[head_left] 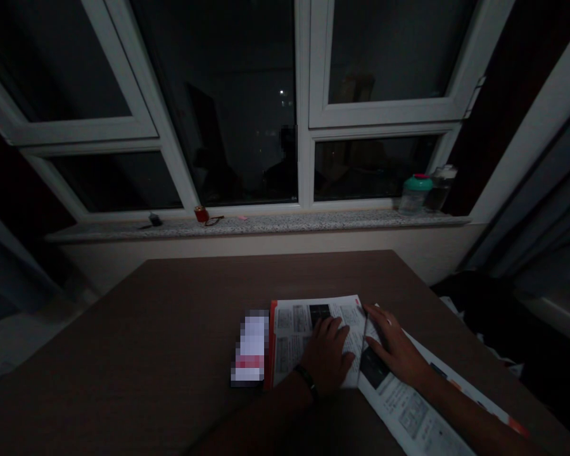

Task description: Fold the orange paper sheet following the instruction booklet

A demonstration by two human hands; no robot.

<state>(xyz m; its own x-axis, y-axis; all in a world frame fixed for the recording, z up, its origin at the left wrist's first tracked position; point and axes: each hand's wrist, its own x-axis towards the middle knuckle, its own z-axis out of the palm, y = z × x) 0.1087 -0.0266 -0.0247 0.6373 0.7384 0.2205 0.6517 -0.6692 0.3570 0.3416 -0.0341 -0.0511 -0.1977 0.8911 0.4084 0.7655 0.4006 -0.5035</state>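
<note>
Resting both hands (327,356) (398,347), palms down, on an open booklet (289,335)

Smooth paper booklet (289,339); matt wooden tabletop (171,316).

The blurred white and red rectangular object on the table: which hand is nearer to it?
Left. The left hand rests on the white printed booklet just right of the blurred object; the right hand lies farther right on the booklet.

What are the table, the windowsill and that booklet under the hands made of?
The table looks like wood or wood-look laminate: brown, faintly grained, with a low sheen. The windowsill seems polished stone, perhaps granite, going by its grey-white speckles. The booklet looks like thin, matte printed paper, lying in flexible sheets.
</note>
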